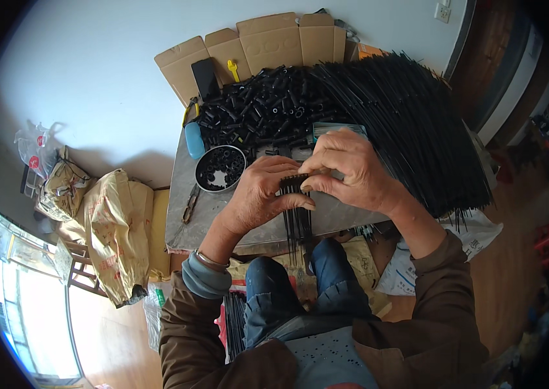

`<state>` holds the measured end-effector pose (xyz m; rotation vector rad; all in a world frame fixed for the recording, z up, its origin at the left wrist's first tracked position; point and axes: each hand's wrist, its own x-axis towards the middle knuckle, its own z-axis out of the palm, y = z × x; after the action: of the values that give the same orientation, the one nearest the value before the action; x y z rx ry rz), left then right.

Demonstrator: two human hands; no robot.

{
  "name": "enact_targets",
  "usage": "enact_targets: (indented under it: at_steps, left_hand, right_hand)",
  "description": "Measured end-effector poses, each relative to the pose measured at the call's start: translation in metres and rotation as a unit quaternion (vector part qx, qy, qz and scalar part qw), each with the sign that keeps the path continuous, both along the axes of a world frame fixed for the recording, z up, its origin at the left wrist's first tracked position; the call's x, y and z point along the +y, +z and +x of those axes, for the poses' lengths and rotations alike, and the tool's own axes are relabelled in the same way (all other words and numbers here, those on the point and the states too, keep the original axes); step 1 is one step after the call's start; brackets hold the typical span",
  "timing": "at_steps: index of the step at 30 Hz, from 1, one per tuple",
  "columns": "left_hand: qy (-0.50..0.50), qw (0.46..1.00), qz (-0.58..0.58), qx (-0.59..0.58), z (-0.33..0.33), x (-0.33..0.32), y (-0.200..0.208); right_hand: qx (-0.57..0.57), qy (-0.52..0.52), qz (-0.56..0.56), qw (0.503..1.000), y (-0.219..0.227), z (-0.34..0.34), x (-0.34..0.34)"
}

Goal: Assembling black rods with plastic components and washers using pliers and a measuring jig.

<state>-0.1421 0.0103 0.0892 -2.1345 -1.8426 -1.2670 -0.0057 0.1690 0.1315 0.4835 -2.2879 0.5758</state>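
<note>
My left hand [262, 188] is closed around a small bundle of thin black rods [296, 223], held upright over the near edge of the grey table [346, 217]. Their upper ends form a tight row above my fingers, and the lower ends hang toward my knees. At the top of that row my right hand [352, 165] pinches with thumb and forefinger; whatever is between the fingertips is too small to make out. A round metal bowl [200, 184] of small black rings stands left of my left hand. Just behind my right hand lies a shallow teal box [320, 126].
Black tubular pieces [268, 104] are heaped at the back before a cardboard screen [271, 42]. Long black rods [404, 123] cover the table's right side. Pliers [190, 204], a blue case [194, 141] and a dark phone [205, 79] are on the left. Sacks [115, 227] stand beside the table.
</note>
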Motion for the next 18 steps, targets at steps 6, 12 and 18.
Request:
enact_targets:
  at_steps: [6,12,18]
  left_hand:
    - [-0.007,1.0,-0.021,-0.009,-0.004,-0.002,-0.001]
    - [-0.022,0.998,0.05,-0.032,0.0,0.002,-0.008]
    - [-0.031,0.996,0.052,-0.065,0.004,0.002,-0.012]
  right_hand:
    - [-0.064,0.026,-0.112,0.991,-0.01,-0.004,-0.004]
    - [-0.093,0.013,-0.124,0.988,-0.007,-0.001,-0.01]
    - [-0.073,-0.002,-0.08,0.994,-0.003,0.001,-0.008]
